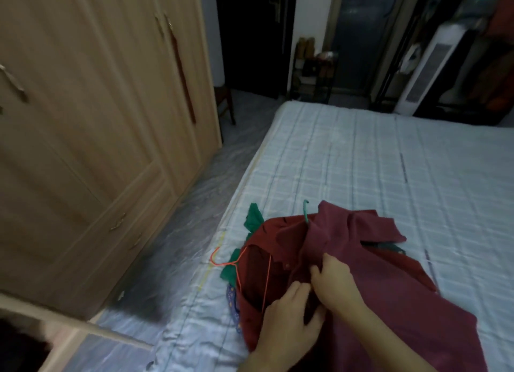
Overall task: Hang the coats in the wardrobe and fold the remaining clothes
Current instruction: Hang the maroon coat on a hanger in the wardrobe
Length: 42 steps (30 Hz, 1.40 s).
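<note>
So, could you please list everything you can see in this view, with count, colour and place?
maroon coat: one, on the bed, on top of the pile
dark red coat: one, under it
green hanger: one, hook at the maroon collar
orange hanger: one, in the dark red coat
green garment: one, beneath
blue patterned cloth: one, bottom edge of pile
bed: one, pale blue checked
wardrobe: one, light wood, doors closed, left
tower fan: one, white, far right
left hand: grips coat front
right hand: pinches coat front
</note>
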Each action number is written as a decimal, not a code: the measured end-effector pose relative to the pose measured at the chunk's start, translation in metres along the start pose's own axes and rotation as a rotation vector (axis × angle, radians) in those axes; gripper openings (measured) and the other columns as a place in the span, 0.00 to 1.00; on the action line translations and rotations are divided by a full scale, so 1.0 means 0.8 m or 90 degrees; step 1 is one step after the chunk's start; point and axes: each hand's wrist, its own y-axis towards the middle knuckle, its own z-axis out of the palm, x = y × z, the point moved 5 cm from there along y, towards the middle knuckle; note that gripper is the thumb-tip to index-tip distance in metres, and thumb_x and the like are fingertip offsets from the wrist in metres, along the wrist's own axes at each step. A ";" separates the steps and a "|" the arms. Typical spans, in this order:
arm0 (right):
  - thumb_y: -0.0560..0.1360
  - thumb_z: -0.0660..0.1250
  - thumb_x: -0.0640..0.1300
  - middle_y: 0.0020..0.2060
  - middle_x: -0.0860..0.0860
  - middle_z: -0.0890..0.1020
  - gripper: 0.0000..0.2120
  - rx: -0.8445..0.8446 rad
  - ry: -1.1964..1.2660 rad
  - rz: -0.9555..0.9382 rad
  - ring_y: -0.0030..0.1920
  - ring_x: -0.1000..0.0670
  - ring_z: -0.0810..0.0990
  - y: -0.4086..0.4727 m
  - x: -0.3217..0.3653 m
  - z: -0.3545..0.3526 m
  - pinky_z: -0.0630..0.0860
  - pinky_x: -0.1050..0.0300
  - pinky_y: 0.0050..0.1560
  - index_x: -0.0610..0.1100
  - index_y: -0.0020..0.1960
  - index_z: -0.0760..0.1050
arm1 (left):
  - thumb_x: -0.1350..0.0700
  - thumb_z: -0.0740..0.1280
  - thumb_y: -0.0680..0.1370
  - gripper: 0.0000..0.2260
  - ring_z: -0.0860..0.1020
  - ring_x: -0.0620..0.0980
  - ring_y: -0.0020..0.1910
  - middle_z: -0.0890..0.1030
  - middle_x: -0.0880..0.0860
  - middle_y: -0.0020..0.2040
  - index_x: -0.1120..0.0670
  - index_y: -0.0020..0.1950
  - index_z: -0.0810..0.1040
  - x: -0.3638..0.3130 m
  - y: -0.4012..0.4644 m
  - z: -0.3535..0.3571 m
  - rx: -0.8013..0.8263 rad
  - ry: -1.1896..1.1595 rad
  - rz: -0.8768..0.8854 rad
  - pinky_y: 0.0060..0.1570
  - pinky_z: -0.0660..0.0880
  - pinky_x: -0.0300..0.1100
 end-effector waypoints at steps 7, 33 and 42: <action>0.77 0.63 0.46 0.49 0.45 0.83 0.06 -0.002 -0.112 -0.271 0.52 0.42 0.80 -0.100 0.060 -0.146 0.74 0.51 0.50 0.44 0.49 0.76 | 0.57 0.65 0.77 0.08 0.75 0.48 0.46 0.72 0.44 0.47 0.45 0.49 0.68 -0.025 0.013 -0.137 -0.309 -0.164 -0.106 0.51 0.73 0.48; 0.71 0.58 0.55 0.40 0.56 0.78 0.07 0.051 -0.218 -0.848 0.40 0.53 0.80 -0.479 0.476 -0.106 0.78 0.50 0.43 0.54 0.47 0.67 | 0.44 0.55 0.75 0.08 0.76 0.49 0.46 0.75 0.45 0.47 0.43 0.51 0.68 -0.111 -0.390 -0.660 -0.571 0.540 -0.072 0.39 0.74 0.48; 0.76 0.55 0.62 0.56 0.58 0.73 0.17 -0.002 -0.254 -0.987 0.58 0.51 0.78 -0.617 0.567 0.032 0.76 0.53 0.51 0.56 0.60 0.67 | 0.45 0.54 0.77 0.08 0.78 0.50 0.39 0.77 0.45 0.42 0.46 0.49 0.70 -0.052 -0.628 -0.779 -0.670 0.763 -0.294 0.25 0.74 0.47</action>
